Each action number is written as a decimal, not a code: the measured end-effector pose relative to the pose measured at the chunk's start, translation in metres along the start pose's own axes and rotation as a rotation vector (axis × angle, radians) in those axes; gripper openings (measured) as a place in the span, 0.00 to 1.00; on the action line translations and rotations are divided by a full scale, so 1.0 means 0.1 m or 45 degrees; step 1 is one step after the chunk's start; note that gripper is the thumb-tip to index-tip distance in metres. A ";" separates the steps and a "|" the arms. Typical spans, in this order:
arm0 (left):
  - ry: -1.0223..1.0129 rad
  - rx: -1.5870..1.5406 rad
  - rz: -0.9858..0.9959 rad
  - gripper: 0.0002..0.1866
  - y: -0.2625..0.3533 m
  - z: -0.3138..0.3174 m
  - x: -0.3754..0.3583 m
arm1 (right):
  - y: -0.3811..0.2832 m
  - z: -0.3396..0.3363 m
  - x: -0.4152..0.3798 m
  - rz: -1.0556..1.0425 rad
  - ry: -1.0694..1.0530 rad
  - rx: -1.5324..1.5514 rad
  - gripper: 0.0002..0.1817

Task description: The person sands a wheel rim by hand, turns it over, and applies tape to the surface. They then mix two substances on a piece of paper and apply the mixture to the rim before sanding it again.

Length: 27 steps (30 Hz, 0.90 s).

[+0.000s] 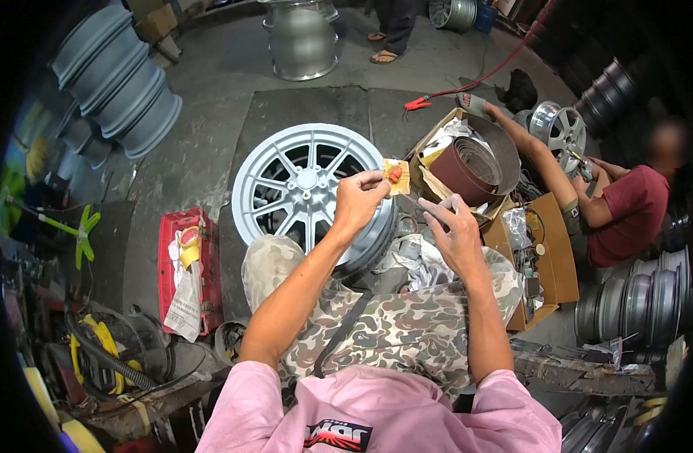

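here, at the far left, a stack of grey rims [116, 79] is seen leaning on the concrete floor [210, 98], and a green tool [80, 230] lies below it among cables. a red case [186, 268] with a roll of yellow tape [188, 243] and a paper sheet on top is set just beside the dark mat [301, 106]. on that mat a light grey alloy wheel [297, 185] is laid flat, right in front of the person's camouflage-clad knees [392, 325].

the left hand [358, 202] is raised over the wheel's right edge, and a small tan square of sandpaper [396, 177] bearing an orange-red dab is pinched between its fingertips. the right hand [453, 230] is held just to the right of it, fingers loosely curled; a dark thin object seems to be touched by its fingertips, but whether it is actually gripped cannot be told. crumpled grey rags [416, 260] are seen beneath both hands.

further right, an open cardboard box [467, 162] is filled with a wide roll of brown abrasive sheet [478, 162], and a second box [543, 260] holds small parts. at the far right a co-worker in a dark red shirt [629, 215] is seated beside a polished rim [559, 128], with more rims [633, 298] stacked nearby.
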<state>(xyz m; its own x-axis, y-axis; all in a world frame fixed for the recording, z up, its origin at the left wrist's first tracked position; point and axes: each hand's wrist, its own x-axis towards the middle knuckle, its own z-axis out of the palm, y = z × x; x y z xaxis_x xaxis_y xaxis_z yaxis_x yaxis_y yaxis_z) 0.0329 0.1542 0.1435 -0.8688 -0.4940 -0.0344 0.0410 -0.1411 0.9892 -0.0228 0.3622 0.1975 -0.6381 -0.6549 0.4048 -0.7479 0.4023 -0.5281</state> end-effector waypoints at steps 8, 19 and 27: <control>-0.104 -0.059 0.026 0.17 0.02 0.02 0.01 | 0.03 0.02 -0.01 0.001 -0.026 0.014 0.16; -0.061 0.023 0.023 0.20 -0.08 -0.02 0.04 | 0.05 -0.01 -0.02 -0.025 -0.018 0.008 0.15; -0.077 0.052 0.036 0.21 -0.07 -0.02 0.05 | 0.07 -0.03 0.01 0.006 -0.033 0.029 0.16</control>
<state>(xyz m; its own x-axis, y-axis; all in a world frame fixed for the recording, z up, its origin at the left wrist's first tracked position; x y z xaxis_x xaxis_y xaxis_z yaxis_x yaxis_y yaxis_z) 0.0297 0.1510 0.1365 -0.8958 -0.4445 0.0013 0.0470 -0.0917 0.9947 -0.0286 0.3662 0.1961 -0.6363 -0.6698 0.3828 -0.7405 0.3909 -0.5467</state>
